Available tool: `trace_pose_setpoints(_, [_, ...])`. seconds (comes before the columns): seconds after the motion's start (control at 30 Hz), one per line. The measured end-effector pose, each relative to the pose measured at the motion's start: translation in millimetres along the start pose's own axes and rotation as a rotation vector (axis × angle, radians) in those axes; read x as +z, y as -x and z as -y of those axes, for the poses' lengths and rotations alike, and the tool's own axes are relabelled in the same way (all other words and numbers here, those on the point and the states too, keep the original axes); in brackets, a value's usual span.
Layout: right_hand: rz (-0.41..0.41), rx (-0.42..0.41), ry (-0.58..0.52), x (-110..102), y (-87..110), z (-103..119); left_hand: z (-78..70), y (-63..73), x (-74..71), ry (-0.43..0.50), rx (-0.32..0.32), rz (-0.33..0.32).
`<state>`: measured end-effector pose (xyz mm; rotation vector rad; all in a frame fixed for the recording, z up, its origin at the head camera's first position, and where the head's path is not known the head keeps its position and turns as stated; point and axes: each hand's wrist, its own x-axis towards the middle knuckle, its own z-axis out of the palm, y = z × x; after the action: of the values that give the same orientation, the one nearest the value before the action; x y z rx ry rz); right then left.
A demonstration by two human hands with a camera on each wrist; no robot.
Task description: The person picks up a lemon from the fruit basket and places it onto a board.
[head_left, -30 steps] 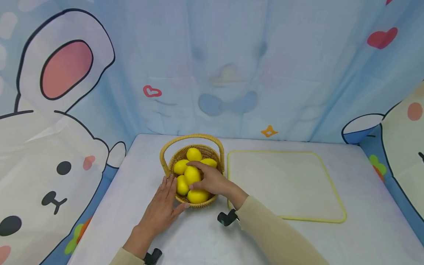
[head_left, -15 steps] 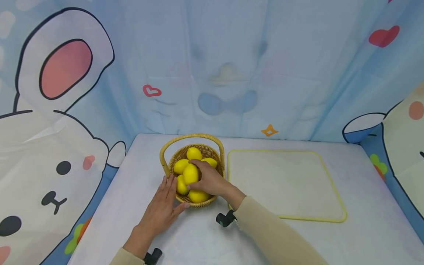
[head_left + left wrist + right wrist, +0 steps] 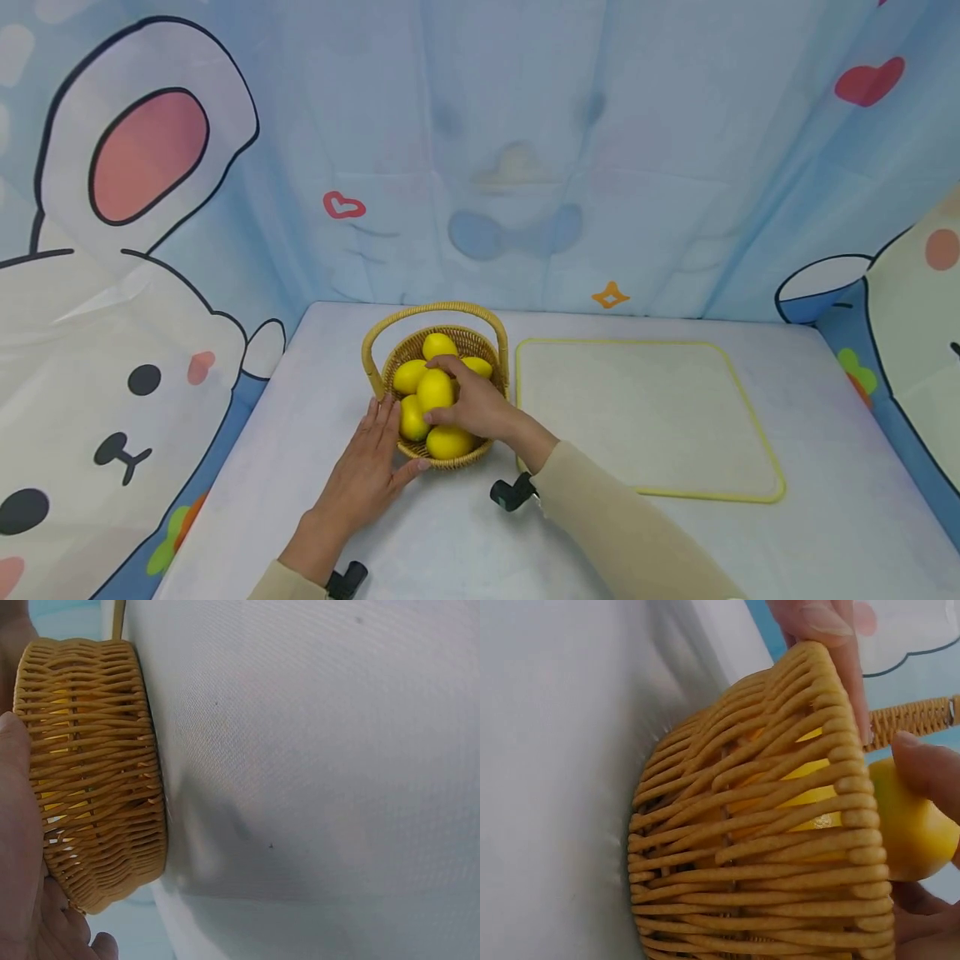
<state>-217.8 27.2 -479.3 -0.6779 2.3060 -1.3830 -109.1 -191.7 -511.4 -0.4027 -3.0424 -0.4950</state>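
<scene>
A woven wicker basket (image 3: 474, 340) with a tall arched handle (image 3: 435, 307) stands on the table and holds several yellow lemons, one of them at the far side (image 3: 439, 347). My left hand (image 3: 363, 471) rests its straight fingers along the basket's left side, its thumb by the near rim. In the left wrist view it lies against the wicker wall (image 3: 97, 772). My right hand (image 3: 480, 407) reaches in from the right and grips the top lemon (image 3: 435, 392) between thumb and fingers. That lemon (image 3: 911, 832) shows above the rim in the right wrist view.
Right of the basket lies a white rectangular board (image 3: 645, 417) with a yellow edge. A white cloth covers the table (image 3: 465, 550). Behind hangs a blue curtain (image 3: 660, 208) with cartoon prints. A black wrist camera (image 3: 513, 492) sits under the right wrist.
The gripped lemon shifts slightly up among the others, and the right hand moves a little up and left with it. The left hand and basket stay in place.
</scene>
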Motion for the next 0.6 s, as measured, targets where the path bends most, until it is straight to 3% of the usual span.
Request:
trace_pose_setpoints(0.2, [0.007, -0.016, -0.272, -6.4, 7.8, -3.3, 1.3, -0.4, 0.6, 0.004, -0.002, 0.004])
trace_pose_setpoints(0.6, [0.009, -0.071, -0.353, -20.3, 39.9, -9.5, 2.1, -1.1, 0.5, 0.005, -0.007, 0.017])
